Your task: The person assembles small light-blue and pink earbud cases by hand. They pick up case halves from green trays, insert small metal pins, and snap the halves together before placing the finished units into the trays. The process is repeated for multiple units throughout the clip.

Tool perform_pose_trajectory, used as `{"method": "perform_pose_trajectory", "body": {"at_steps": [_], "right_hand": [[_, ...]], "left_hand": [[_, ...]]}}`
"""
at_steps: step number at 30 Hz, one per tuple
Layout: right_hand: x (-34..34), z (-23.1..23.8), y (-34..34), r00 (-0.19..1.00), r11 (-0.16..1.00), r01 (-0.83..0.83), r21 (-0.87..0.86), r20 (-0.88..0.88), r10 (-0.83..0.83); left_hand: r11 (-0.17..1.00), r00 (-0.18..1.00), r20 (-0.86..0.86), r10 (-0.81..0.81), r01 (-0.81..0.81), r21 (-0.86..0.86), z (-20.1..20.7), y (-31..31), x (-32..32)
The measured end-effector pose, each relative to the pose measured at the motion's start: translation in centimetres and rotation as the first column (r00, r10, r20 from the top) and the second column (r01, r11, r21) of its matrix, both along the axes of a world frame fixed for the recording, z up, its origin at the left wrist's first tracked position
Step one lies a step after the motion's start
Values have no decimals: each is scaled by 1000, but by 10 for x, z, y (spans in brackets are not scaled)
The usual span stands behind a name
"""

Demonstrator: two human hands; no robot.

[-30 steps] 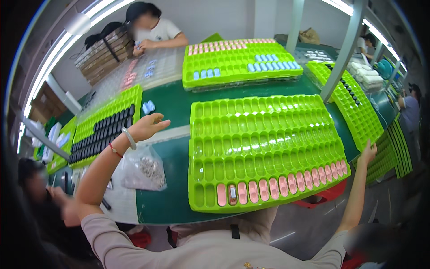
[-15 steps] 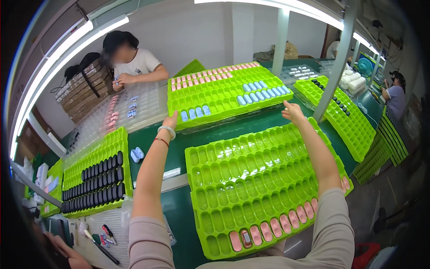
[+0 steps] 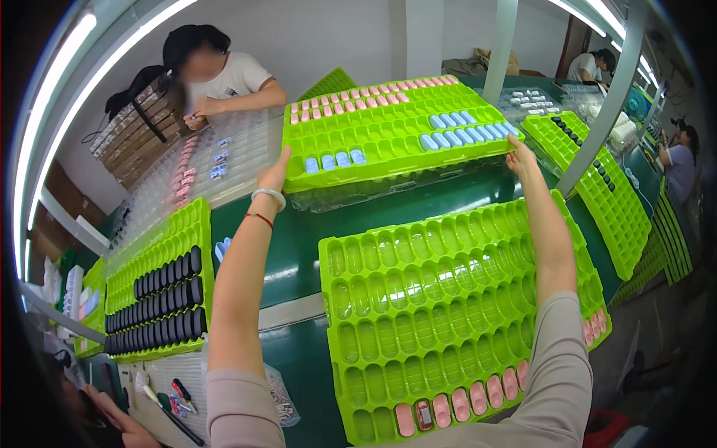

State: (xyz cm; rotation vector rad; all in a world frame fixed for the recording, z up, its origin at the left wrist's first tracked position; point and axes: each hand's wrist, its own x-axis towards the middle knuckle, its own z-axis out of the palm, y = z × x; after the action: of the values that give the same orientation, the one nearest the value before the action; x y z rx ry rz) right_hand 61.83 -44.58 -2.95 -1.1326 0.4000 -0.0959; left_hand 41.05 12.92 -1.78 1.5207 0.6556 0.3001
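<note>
Clamping the far green tray (image 3: 388, 142) at both side edges: left hand (image 3: 276, 173), right hand (image 3: 520, 157).

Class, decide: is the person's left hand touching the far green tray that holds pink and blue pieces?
Touching. The head view shows the left hand pressed against the left edge of the far green tray.
</note>
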Motion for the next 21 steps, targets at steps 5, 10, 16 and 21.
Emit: {"method": "perform_pose_trajectory", "body": {"at_steps": [5,10,16,21], "right_hand": [[6,21,-7,1000,999,-28,23,16,27],[14,44,12,982,972,-94,215,180,55],[70,28,-8,919,913,-280,295,358,166],[82,11,-30,745,805,-576,140,496,447]], "left_hand": [[892,920,378,-99,251,-375,28,-17,11],[822,820,558,-126,401,-403,54,-10,17],[858,797,588,-137,393,-332,67,-22,17],[920,778,620,-99,309,-241,82,-29,7]]}}
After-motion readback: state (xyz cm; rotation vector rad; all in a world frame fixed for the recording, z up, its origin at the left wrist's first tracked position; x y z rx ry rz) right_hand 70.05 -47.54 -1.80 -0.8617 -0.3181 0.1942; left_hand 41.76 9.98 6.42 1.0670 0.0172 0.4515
